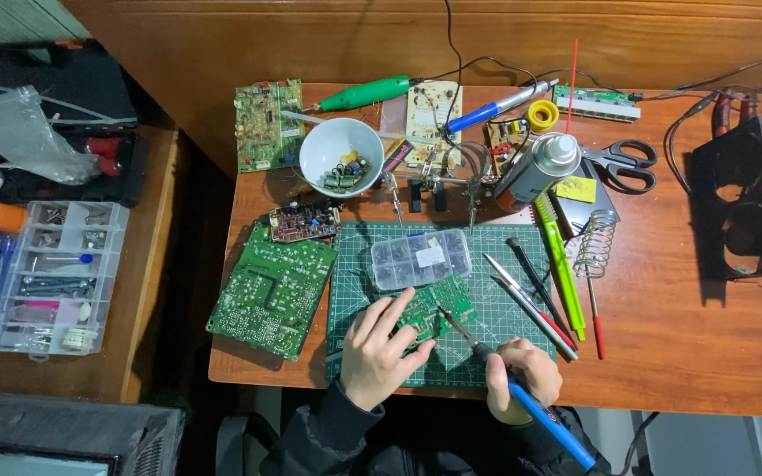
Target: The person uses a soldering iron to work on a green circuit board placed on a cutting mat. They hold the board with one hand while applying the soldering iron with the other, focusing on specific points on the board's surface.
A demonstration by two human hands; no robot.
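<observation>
My left hand (379, 350) rests on the green cutting mat (350, 282), its fingers pinching the near edge of a small green circuit board (447, 302). My right hand (525, 375) grips a blue-handled soldering iron (522, 392); its metal tip touches the middle of that small board. A clear plastic parts box (422, 258) with dark small parts lies just beyond the board.
A large green circuit board (271, 291) lies left of the mat. Brushes, tweezers and a green tool (562, 264) lie to the right. Farther back stand a white bowl (339, 152) of components, a helping-hands stand (438, 181), a spray can (535, 167) and scissors (623, 163). A black fan (747, 207) sits far right.
</observation>
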